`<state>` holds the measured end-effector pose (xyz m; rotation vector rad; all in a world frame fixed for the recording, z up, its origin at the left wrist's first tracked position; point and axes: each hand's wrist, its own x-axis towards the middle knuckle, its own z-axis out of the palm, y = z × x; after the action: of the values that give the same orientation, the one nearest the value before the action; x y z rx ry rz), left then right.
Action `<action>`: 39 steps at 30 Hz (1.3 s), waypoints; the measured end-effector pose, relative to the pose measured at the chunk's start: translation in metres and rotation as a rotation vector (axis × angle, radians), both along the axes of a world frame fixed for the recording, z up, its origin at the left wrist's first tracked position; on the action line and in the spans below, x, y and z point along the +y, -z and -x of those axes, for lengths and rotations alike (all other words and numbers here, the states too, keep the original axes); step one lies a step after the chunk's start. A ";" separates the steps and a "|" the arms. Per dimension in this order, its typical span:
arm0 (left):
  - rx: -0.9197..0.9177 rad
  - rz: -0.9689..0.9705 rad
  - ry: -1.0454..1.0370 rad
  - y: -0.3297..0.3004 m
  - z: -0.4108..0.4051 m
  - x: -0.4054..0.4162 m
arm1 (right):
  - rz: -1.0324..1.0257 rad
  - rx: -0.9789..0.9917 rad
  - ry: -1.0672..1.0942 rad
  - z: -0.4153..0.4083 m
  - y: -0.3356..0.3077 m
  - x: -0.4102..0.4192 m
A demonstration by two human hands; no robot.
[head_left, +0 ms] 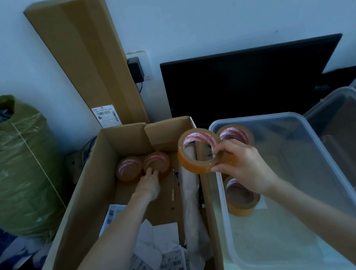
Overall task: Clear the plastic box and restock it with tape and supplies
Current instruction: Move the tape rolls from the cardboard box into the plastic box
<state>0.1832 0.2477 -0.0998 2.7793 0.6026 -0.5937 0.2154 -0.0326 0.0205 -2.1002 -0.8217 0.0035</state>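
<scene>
My right hand (pixel 242 167) pinches a roll of brown tape (pixel 194 157) by its rim, held above the wall between the cardboard box (pixel 85 191) and the clear plastic box (pixel 307 137). Two more tape rolls lie inside the plastic box, one at its far left corner (pixel 237 134), one nearer me (pixel 240 199). My left hand (pixel 149 183) reaches down into the cardboard box and its fingertips touch the right-hand one (pixel 160 161) of two tape rolls on the bottom; the other roll (pixel 128 167) lies just left of it.
Printed paper slips (pixel 156 261) and a rolled white sheet (pixel 191 200) lie in the cardboard box. The plastic box's lid (pixel 352 136) leans at the right. A black monitor (pixel 244 81), a tall flat carton (pixel 86 56) and a green sack (pixel 8 167) stand behind.
</scene>
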 end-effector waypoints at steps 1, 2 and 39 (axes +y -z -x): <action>-0.012 0.002 0.003 0.002 0.001 -0.002 | 0.004 0.008 0.003 0.000 0.001 -0.002; -0.022 0.006 -0.002 0.003 0.003 -0.004 | 0.007 0.010 0.004 0.001 0.001 -0.004; -0.891 0.171 0.248 -0.115 0.066 -0.132 | 0.208 0.018 0.076 0.003 0.035 -0.121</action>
<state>0.1173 0.1158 0.0151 2.5871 0.0074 0.5339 0.2123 -0.1532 -0.0145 -2.3227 -0.7577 0.0699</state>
